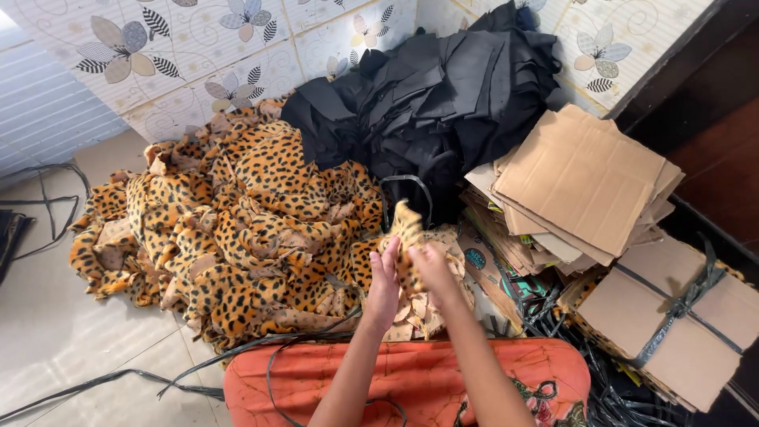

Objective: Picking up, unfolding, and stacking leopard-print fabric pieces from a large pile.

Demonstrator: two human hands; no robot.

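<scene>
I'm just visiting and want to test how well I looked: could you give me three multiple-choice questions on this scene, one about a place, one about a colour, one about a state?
1. Where does the black fabric pile lie?
A. against the tiled wall, behind the leopard pieces
B. on the orange cushion
C. on top of the cardboard

2. What colour is the cushion at the bottom of the view?
A. blue
B. orange-red
C. white

3. What are the two hands doing?
A. resting empty
B. holding one leopard-print piece between them
C. holding a cardboard sheet

Answers: 1 A, the pile leans on the tiled wall. 2 B, its cover is orange-red. 3 B, the left hand and right hand close on a leopard-print piece.
</scene>
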